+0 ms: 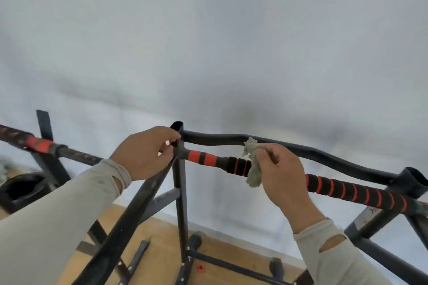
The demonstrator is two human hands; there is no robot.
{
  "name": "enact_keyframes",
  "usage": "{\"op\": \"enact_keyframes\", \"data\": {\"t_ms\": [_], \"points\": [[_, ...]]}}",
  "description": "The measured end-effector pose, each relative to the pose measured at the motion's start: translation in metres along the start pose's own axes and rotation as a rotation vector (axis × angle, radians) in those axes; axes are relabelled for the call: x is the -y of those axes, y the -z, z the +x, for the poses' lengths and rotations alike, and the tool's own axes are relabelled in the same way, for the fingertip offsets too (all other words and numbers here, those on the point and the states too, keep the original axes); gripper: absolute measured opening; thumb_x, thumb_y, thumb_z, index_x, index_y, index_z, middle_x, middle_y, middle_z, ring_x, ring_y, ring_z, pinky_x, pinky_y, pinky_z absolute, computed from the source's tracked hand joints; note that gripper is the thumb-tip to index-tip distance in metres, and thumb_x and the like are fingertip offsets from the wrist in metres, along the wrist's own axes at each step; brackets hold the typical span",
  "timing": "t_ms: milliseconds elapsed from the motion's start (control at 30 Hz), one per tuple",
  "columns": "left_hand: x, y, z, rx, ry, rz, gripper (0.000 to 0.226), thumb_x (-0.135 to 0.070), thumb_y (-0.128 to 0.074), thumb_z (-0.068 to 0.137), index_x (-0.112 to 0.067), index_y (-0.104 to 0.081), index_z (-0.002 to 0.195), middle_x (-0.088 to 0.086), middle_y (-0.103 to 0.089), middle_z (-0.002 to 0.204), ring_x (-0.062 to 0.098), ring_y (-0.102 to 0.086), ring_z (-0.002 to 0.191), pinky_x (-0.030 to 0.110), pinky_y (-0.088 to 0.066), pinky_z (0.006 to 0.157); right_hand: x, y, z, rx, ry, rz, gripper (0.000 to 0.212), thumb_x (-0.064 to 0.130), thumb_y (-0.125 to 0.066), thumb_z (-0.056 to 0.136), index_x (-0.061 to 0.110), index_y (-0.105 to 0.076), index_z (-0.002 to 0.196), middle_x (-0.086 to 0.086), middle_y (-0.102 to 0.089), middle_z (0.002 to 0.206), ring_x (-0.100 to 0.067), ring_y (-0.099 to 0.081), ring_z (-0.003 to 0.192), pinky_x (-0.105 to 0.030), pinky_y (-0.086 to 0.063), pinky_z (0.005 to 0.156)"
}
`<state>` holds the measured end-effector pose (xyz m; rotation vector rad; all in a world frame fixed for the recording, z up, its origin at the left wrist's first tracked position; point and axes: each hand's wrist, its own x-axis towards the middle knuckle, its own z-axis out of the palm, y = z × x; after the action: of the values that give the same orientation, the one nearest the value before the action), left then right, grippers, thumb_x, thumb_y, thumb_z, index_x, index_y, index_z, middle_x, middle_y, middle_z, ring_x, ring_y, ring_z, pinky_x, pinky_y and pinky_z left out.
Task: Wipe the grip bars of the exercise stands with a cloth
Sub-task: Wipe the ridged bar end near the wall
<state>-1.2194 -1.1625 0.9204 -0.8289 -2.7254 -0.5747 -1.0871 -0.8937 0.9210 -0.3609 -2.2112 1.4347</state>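
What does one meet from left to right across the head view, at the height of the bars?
Red-banded bar of the far stand → left hand on the black upright post → pale green cloth → right hand → black grip bar with red spiral.

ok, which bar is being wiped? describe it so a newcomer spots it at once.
Start at the black stand in the centre, whose upright the left hand grips. The grip bar runs rightward from that upright. Unlike the plain wavy black bar behind, it has red-and-black wrap, and the right hand holds a cloth on it.
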Motion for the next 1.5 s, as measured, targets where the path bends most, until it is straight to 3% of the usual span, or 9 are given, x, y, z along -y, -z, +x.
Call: {"op": "enact_keyframes", "data": {"t_ms": [133, 267, 433, 833, 1067, 1200, 1300, 1400, 1500], "points": [[0.01, 0.013, -0.03, -0.025, 0.194, 0.017, 0.017, -0.027, -0.057, 0.095, -0.037, -0.058, 0.109, -0.022, -0.058, 0.097, 0.004, -0.059, 0.073, 0.033, -0.053, 0.079, -0.002, -0.003, 0.0, 0.078, -0.016, 0.047, 0.02, 0.022, -0.059, 0.103, 0.023, -0.071, 0.087, 0.003, -0.072, 0.082, -0.008, -0.064, 0.075, -0.012, -0.047, 0.059], [0.015, 0.018, -0.056, -0.035, 0.331, 0.0, 0.02, -0.033, -0.055, 0.095, -0.04, -0.057, 0.114, -0.021, -0.059, 0.106, 0.005, -0.062, 0.076, 0.034, -0.056, 0.076, -0.001, -0.013, -0.004, 0.186, -0.051, 0.065, 0.016, 0.025, -0.058, 0.104, 0.021, -0.071, 0.095, -0.001, -0.07, 0.087, -0.009, -0.06, 0.069, -0.012, -0.044, 0.056], [0.022, 0.02, -0.071, 0.003, 0.386, 0.025, 0.028, -0.034, -0.055, 0.097, -0.036, -0.054, 0.126, -0.029, -0.052, 0.107, -0.002, -0.06, 0.083, 0.029, -0.054, 0.078, 0.007, -0.025, -0.004, 0.235, -0.026, 0.089, 0.016, 0.03, -0.057, 0.104, 0.021, -0.071, 0.104, 0.0, -0.068, 0.092, -0.008, -0.058, 0.072, -0.013, -0.041, 0.06], [0.076, 0.021, -0.034, -0.006, 0.395, -0.155, 0.039, -0.038, -0.057, 0.098, -0.03, -0.049, 0.135, -0.013, -0.05, 0.13, -0.001, -0.059, 0.093, 0.038, -0.055, 0.092, 0.033, -0.077, 0.016, 0.176, 0.1, 0.005, 0.017, 0.03, -0.06, 0.101, 0.029, -0.076, 0.095, 0.019, -0.069, 0.082, -0.001, -0.061, 0.075, -0.03, -0.053, 0.072], [0.073, 0.001, -0.02, -0.182, 0.31, -0.267, 0.034, -0.027, -0.053, 0.101, -0.022, -0.052, 0.134, -0.008, -0.047, 0.133, 0.007, -0.057, 0.108, 0.029, -0.048, 0.096, 0.038, -0.103, 0.019, 0.122, 0.148, -0.085, 0.017, 0.028, -0.06, 0.102, 0.029, -0.076, 0.095, 0.017, -0.071, 0.088, 0.002, -0.062, 0.079, -0.009, -0.044, 0.066], [0.079, -0.005, -0.001, -0.098, 0.581, -0.453, 0.044, -0.034, -0.05, 0.101, -0.022, -0.046, 0.144, 0.001, -0.046, 0.145, 0.013, -0.054, 0.106, 0.035, -0.048, 0.097, 0.052, -0.117, 0.029, 0.132, 0.221, -0.09, 0.017, 0.026, -0.06, 0.102, 0.029, -0.076, 0.098, 0.02, -0.072, 0.091, 0.007, -0.064, 0.084, -0.001, -0.042, 0.067], [0.073, -0.009, 0.007, -0.044, 0.683, -0.526, 0.044, -0.038, -0.045, 0.103, -0.018, -0.045, 0.142, 0.002, -0.052, 0.136, 0.017, -0.052, 0.097, 0.032, -0.045, 0.088, 0.055, -0.132, 0.037, 0.154, 0.37, -0.187, 0.016, 0.027, -0.06, 0.102, 0.028, -0.075, 0.108, 0.02, -0.071, 0.102, 0.0, -0.065, 0.097, -0.011, -0.047, 0.082], [0.072, -0.017, 0.014, -0.021, 0.761, -0.548, 0.023, -0.035, -0.043, 0.102, -0.014, -0.052, 0.098, 0.007, -0.057, 0.097, 0.021, -0.052, 0.072, 0.032, -0.044, 0.065, 0.05, -0.146, 0.042, 0.116, 0.709, -0.443, 0.015, 0.02, -0.062, 0.101, 0.02, -0.073, 0.11, 0.01, -0.071, 0.107, -0.015, -0.061, 0.101, -0.025, -0.044, 0.092], [0.07, -0.027, 0.012, -0.077, 0.847, -0.848, 0.024, -0.027, -0.048, 0.101, -0.007, -0.06, 0.093, 0.012, -0.064, 0.085, 0.024, -0.062, 0.07, 0.043, -0.061, 0.074, 0.033, -0.162, 0.038, 0.283, 0.798, -0.644, 0.019, 0.02, -0.06, 0.101, 0.018, -0.074, 0.114, 0.002, -0.072, 0.118, -0.021, -0.062, 0.108, -0.037, -0.049, 0.1]]}}
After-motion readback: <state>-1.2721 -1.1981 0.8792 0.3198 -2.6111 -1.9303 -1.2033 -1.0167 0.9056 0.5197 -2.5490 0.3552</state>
